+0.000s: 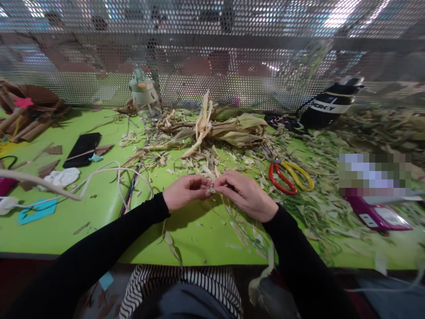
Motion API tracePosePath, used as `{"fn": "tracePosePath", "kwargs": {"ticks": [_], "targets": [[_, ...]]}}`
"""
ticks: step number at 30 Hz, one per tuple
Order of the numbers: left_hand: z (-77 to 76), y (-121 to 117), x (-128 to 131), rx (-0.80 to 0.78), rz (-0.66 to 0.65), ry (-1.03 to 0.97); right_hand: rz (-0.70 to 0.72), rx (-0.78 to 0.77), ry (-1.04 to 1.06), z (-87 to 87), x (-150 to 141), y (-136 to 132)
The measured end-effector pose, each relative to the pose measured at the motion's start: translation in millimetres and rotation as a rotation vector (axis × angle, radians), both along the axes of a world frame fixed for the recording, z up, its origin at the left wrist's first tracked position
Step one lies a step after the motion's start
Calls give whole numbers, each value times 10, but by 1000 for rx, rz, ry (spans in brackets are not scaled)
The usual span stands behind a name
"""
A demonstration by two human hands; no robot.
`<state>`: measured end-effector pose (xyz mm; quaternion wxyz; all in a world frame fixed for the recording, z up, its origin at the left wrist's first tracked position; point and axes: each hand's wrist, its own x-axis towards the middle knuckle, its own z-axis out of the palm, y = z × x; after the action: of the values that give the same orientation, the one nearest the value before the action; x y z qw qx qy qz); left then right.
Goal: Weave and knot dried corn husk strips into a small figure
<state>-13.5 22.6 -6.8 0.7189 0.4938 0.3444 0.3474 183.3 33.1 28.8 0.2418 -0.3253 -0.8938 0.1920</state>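
Note:
Over the green table (195, 235), my left hand (186, 191) and my right hand (244, 193) meet fingertip to fingertip. Both are closed in a pinch on a small, pale piece of corn husk (210, 189), mostly covered by the fingers. Thin husk strips trail below the right hand. Behind the hands lies a bundle of dry corn husks (239, 130) among many shreds. A pair of scissors (282, 175) with one red and one yellow handle rests to the right, its blades hidden under scraps.
At the back stand a clear drink bottle (146, 99) and a leaning black bottle (332, 106). A phone (82, 149), white cables (89, 177) and a tissue (61, 178) lie left. On the right is a magenta power strip (378, 212). A perforated metal screen (212, 57) borders the table.

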Motion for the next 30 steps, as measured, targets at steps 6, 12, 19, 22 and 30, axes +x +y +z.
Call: {"fn": "tracePosePath", "kwargs": {"ticks": [6, 12, 19, 22, 30], "targets": [[-16, -7, -3, 45, -3, 31, 21, 25, 34, 6, 6, 1], [-3, -6, 2, 15, -9, 10, 8, 25, 1, -2, 2, -1], [26, 6, -10, -122, -25, -23, 84, 12, -13, -7, 7, -7], [23, 9, -12, -149, -23, -31, 110, -7, -30, -16, 10, -3], [-15, 17, -12, -82, -10, 23, 65, 20, -45, -99, -33, -16]]}}
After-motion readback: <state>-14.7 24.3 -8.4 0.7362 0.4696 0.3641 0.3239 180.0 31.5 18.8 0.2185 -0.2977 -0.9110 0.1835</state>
